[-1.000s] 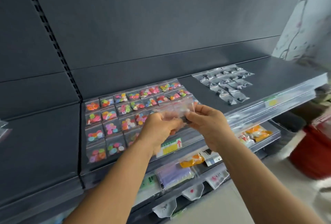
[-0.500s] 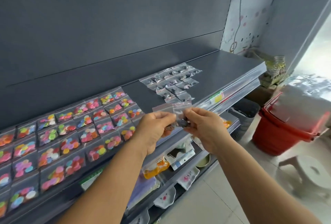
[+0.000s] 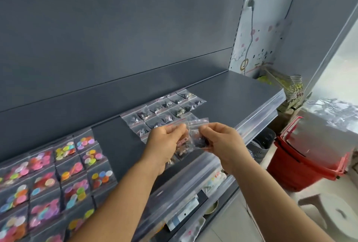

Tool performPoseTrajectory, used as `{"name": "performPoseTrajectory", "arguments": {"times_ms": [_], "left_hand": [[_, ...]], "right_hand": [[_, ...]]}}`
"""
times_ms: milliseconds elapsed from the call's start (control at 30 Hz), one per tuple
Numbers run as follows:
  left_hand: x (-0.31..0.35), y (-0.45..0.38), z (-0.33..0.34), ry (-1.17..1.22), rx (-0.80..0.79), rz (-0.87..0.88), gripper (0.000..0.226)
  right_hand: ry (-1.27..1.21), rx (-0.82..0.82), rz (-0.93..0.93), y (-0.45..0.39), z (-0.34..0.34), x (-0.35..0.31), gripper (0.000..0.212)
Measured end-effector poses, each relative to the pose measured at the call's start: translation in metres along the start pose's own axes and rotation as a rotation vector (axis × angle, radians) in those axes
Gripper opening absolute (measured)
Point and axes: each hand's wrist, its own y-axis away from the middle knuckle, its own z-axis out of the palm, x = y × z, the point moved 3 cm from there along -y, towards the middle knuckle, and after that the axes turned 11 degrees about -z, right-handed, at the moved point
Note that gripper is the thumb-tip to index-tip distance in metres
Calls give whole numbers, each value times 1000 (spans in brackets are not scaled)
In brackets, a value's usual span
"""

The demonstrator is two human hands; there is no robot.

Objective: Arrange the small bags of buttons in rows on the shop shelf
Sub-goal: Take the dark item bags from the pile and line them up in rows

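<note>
Clear, thin plastic makes these zip bags light, limp and slick, so I judge the stiffer red seal strip the best place to pinch. The left hand (image 3: pixel 166 141) grips a small stack of bags (image 3: pixel 182 146) above the grey shelf (image 3: pixel 242 90); the right hand (image 3: pixel 219 139) pinches one dark-button bag (image 3: pixel 199 135) off it. How many are in the stack I cannot tell. Behind lie roughly a dozen dark-button bags in rows (image 3: pixel 164 110), and leftward many more bags of coloured buttons (image 3: pixel 64 172)
</note>
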Motion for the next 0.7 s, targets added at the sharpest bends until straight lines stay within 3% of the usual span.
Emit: {"name": "performPoseTrajectory", "arguments": {"times_ms": [167, 267, 367, 700], "left_hand": [[6, -27, 14, 6, 31, -22, 25], [6, -35, 15, -110, 105, 19, 10], [5, -41, 19, -211, 185, 27, 16], [1, -50, 61, -567, 479, 31, 21]], "right_hand": [[148, 23, -37, -39, -14, 3, 20], [244, 3, -63, -60, -21, 5, 18], [307, -51, -87, -82, -27, 10, 16], [627, -473, -108, -128, -41, 25, 16]]}}
